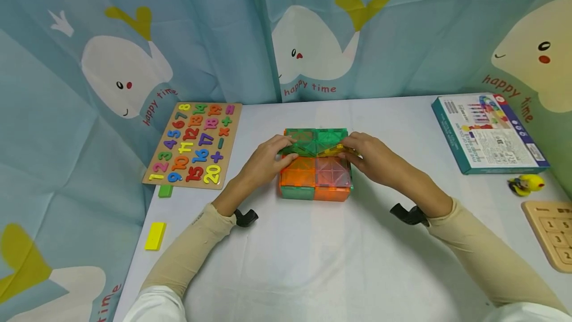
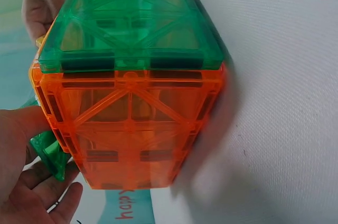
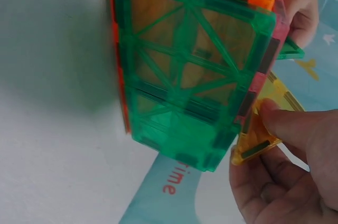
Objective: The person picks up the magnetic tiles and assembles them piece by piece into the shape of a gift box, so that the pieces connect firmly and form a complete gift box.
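A box-shaped structure of translucent magnetic tiles (image 1: 298, 172), in orange, green and pink, stands mid-table. At its top left, my left hand (image 1: 267, 160) pinches a green magnetic tile (image 2: 51, 152) between thumb and fingers. A yellow triangular magnetic tile (image 3: 264, 129) is pinched by my right hand (image 1: 373, 159) at the top right. Both held tiles tilt above the structure's top, and their inner ends meet or nearly meet in the head view. Green tiles (image 1: 330, 136) show behind them. The fingers partly hide the held tiles.
A wooden number board (image 1: 209, 145) lies at the left, with green (image 1: 165, 191) and yellow (image 1: 155, 236) blocks near it. At the right are a boxed set (image 1: 496, 135), a yellow duck toy (image 1: 527, 184) and a wooden number tray (image 1: 542, 212). A whale-print curtain (image 1: 223, 29) hangs behind.
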`<state>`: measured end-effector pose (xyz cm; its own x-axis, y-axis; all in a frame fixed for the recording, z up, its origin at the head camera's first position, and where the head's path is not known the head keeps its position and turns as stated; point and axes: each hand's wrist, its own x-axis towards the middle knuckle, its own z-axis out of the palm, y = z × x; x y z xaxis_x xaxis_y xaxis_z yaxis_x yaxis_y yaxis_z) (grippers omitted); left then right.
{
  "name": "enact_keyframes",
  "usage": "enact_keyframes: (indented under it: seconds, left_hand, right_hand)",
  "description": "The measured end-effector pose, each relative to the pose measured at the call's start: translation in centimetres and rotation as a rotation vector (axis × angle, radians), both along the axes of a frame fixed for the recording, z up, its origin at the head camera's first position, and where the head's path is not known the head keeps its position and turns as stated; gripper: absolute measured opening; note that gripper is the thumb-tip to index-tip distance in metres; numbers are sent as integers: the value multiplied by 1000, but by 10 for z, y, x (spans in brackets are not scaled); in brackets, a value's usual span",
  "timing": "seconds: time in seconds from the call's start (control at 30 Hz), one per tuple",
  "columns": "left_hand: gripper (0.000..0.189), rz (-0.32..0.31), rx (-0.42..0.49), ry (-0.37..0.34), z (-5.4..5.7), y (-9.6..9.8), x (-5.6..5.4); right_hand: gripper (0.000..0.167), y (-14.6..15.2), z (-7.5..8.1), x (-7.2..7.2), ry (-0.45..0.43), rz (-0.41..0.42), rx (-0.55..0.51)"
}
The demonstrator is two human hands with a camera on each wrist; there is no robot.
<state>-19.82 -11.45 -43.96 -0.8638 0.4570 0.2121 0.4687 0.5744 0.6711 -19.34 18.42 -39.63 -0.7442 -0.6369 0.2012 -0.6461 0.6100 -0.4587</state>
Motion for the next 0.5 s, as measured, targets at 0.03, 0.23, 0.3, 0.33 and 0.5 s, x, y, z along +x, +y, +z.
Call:
enact_keyframes:
  seconds: [0.03,0.23,0.3,0.33,0.5]
  left_hand:
    - [26,0,-1,1,0,0,0]
    - [34,0,-11,-3,0,0,1]
    - [35,-2,-10,-5,1,0,2]
    - [36,-2,-10,-6,1,0,3]
    - [44,11,6,-30,2,-4,6]
  right_hand:
    - [16,0,1,0,-2,2,7]
    - [23,-1,3,-1,-44,-11,43]
    - [24,-1,3,-1,-56,-22,51]
    - [24,-1,3,-1,-58,-26,53]
    - [33,5,5,2,-94,-67,58]
